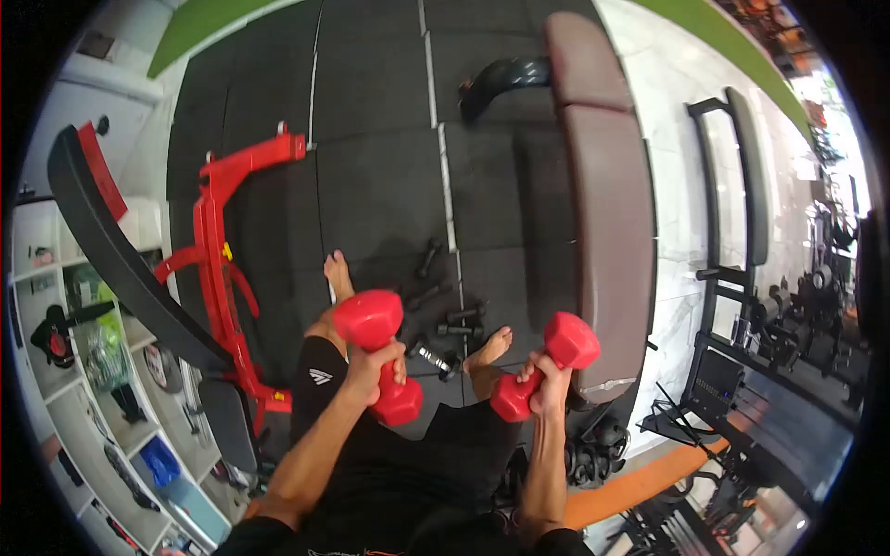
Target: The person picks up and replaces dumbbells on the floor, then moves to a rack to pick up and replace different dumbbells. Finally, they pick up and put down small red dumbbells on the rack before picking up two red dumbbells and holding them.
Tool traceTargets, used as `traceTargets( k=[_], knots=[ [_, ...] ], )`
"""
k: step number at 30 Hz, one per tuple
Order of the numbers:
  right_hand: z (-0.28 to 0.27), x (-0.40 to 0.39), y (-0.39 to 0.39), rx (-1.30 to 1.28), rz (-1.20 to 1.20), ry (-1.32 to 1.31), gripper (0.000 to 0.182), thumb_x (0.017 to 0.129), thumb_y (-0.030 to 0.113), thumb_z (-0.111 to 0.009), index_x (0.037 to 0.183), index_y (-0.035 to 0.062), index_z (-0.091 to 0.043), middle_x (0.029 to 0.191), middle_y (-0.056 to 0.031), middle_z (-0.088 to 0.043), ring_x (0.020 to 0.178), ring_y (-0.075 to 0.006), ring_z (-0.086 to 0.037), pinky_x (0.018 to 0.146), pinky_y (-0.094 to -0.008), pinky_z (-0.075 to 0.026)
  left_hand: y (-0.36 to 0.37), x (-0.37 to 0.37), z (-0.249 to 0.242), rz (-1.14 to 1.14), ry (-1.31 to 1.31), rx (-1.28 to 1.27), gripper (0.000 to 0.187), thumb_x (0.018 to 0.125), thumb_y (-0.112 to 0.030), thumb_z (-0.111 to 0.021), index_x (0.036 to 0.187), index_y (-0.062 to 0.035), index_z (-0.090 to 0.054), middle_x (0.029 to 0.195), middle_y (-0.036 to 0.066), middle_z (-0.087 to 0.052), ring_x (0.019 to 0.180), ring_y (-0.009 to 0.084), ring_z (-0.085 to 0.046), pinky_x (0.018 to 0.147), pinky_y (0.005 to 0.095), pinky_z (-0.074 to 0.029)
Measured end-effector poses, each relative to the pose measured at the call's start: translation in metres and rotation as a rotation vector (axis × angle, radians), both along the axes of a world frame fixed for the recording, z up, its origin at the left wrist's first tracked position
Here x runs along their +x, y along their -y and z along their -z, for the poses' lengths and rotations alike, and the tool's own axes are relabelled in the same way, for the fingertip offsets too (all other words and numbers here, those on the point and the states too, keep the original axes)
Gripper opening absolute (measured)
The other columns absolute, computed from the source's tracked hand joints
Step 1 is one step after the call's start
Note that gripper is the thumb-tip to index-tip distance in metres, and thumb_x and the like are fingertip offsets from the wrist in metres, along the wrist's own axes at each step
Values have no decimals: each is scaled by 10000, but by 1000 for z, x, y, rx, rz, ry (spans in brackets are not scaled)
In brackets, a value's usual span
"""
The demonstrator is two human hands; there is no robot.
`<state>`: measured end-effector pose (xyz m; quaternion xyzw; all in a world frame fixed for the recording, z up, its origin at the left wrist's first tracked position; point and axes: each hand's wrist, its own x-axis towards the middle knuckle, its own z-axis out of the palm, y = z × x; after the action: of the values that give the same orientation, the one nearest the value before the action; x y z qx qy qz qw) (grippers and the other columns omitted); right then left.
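My left hand (374, 372) is closed around the handle of a red dumbbell (369, 318), whose two hexagonal heads show above and below the fist. A second red dumbbell (572, 341) of the same kind is gripped in my right hand (551, 384). Both weights are held up in front of my body, over my thighs, tilted and apart from each other. Between and beyond them, several small dark dumbbells (461, 320) lie on the floor near my bare feet. One with a shiny chrome handle (432, 356) lies closest to my legs.
A red-framed bench (215, 232) with black pads stands at the left, before white shelves (69, 408) full of gear. On the right runs a long brown padded bench (607, 232). Black rubber mats (380, 185) cover the floor. Racks with weights (774, 306) line the far right.
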<state>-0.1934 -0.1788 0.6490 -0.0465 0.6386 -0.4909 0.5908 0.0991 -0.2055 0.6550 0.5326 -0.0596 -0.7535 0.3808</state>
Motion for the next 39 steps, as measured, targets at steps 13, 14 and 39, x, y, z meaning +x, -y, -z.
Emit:
traceTargets(
  k=[13, 14, 39],
  knots=[
    [331, 32, 72, 259, -544, -547, 119, 703, 77, -705, 781, 2, -656, 677, -54, -653, 544, -164, -618, 526, -338, -490, 93, 42, 309, 92, 231, 127, 93, 798, -37, -643, 808, -40, -551, 575, 53, -542, 416, 154, -518, 399, 302, -427],
    [352, 33, 75, 299, -607, -602, 118, 705, 91, -708, 754, 1, -651, 670, -63, -655, 542, -172, -624, 525, -342, -490, 98, 43, 329, 82, 257, 116, 93, 796, -41, -646, 803, -38, -554, 578, 53, -544, 417, 154, -519, 396, 302, -428],
    [615, 28, 90, 328, -1445, -1073, 288, 740, 278, -678, 984, 129, -640, 910, -172, -708, 887, -403, -680, 789, -498, -554, 147, 61, 562, 115, 521, 232, 94, 803, -74, -673, 770, -31, -596, 587, 47, -570, 448, 151, -543, 434, 301, -463]
  ],
)
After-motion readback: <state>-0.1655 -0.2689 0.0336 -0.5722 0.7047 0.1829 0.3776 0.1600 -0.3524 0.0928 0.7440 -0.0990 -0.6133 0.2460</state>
